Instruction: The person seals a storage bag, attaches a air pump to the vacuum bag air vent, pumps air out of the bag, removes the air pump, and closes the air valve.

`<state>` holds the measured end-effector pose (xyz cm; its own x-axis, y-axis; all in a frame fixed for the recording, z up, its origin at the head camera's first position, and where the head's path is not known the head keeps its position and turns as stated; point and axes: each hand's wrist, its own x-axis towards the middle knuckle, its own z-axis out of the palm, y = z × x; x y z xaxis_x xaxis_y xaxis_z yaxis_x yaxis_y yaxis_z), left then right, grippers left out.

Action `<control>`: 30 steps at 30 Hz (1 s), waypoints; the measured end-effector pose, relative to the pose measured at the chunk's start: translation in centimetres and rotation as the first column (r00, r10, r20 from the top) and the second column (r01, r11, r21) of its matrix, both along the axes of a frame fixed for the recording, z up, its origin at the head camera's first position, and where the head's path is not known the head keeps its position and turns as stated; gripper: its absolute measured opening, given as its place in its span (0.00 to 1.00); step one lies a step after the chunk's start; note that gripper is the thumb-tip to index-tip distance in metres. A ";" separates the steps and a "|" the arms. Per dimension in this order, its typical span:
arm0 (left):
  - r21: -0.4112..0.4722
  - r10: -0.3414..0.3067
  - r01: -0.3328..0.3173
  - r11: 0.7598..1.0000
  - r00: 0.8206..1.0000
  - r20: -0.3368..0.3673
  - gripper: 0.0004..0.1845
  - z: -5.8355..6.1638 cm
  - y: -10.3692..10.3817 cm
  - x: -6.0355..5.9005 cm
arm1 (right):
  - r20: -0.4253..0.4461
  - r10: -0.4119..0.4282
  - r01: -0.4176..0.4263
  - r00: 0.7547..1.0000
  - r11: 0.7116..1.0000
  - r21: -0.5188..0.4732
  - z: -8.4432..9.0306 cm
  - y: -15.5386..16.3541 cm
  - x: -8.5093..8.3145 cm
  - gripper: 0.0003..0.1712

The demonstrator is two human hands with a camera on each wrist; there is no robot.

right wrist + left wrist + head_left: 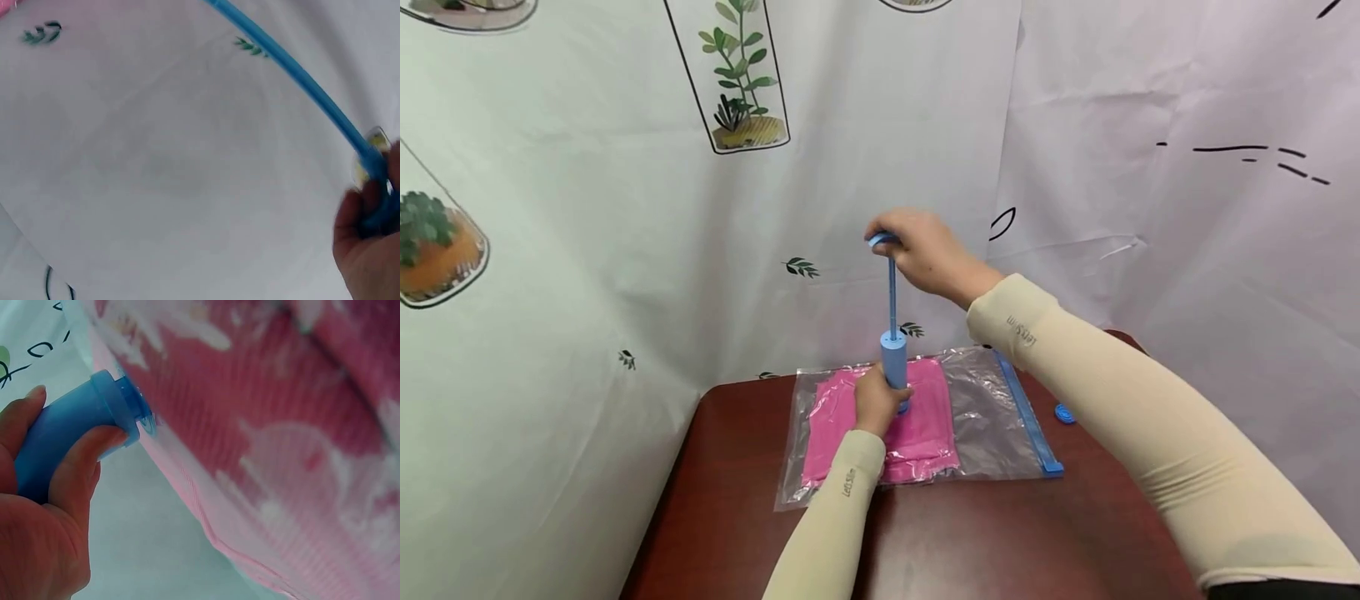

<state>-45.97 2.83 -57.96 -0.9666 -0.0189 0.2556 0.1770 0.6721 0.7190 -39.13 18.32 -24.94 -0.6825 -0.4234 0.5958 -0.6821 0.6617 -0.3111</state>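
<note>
A blue hand pump (893, 357) stands upright on a clear vacuum storage bag (988, 421) with folded pink fabric (925, 433) inside. My left hand (876, 400) grips the pump's barrel near its base, thumb and fingers wrapped around it. In the left wrist view the lower end of the barrel (69, 428) meets a clear blue valve (147, 422) on the bag. High above, my right hand (928, 254) holds the pump's handle (882, 239), with the thin rod (892, 296) drawn far out of the barrel. The right wrist view shows fingers curled around that handle.
A blue slider strip (1028, 417) runs along the bag's right edge. Beside it a small round blue cap (1064, 413) lies on the dark red-brown table (985, 542). A white printed cloth (880, 167) hangs close behind the table's back edge.
</note>
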 end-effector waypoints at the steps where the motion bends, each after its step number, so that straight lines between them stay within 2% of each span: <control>1: 0.000 0.003 -0.003 1.000 1.000 0.005 0.23 0.1 0.0 0.1 | -0.015 -0.005 0.005 1.000 1.000 0.003 0.0 0.0 0.1 0.13; 3: -0.002 0.005 -0.005 1.000 1.000 0.007 0.23 0.1 0.1 0.2 | -0.014 -0.014 0.015 1.000 1.000 0.023 -0.9 0.0 0.1 0.14; 5: -0.009 0.008 -0.008 1.000 1.000 -0.002 0.23 0.0 0.2 -0.1 | -0.004 -0.018 0.019 1.000 0.999 0.046 -2.5 -0.2 -0.1 0.15; 10: -0.030 -0.010 0.008 1.000 0.997 -0.070 0.24 -0.7 0.5 -1.4 | 0.090 -0.011 -0.002 0.996 0.991 0.135 -8.1 -0.5 -0.6 0.16; 14: -0.019 -0.036 0.035 0.999 0.996 -0.086 0.26 -0.9 0.6 -2.1 | 0.122 0.011 -0.026 0.992 0.993 0.118 -12.2 -0.4 -0.9 0.18; 17: -0.014 -0.042 0.041 0.999 0.993 -0.110 0.28 -0.8 0.5 -2.2 | 0.129 0.026 -0.036 0.991 0.997 0.071 -13.1 -0.4 -1.2 0.18; 19: -0.013 -0.032 0.031 0.999 0.991 -0.131 0.29 -0.6 0.4 -2.1 | 0.135 0.037 -0.045 0.990 0.997 0.058 -12.6 -0.6 -1.4 0.16; 22: -0.008 -0.006 0.005 1.000 0.991 -0.135 0.29 -0.3 0.2 -1.7 | 0.164 0.044 -0.054 0.986 0.997 0.061 -10.3 -0.9 -1.5 0.14; 26: 0.000 0.019 -0.019 1.000 0.998 -0.055 0.31 0.0 0.2 -0.8 | 0.182 0.055 -0.060 0.982 0.998 0.025 -5.6 -1.0 -1.2 0.15; 30: 0.016 0.014 -0.014 1.000 1.000 0.026 0.30 0.2 0.2 -0.2 | 0.131 0.047 -0.045 0.990 0.999 -0.014 -1.1 -0.7 -0.2 0.14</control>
<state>-46.13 3.01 -57.75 -0.9726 -0.0365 0.2298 0.1485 0.6629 0.7338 -39.33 17.62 -26.01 -0.7351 -0.4500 0.5071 -0.6645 0.6266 -0.4073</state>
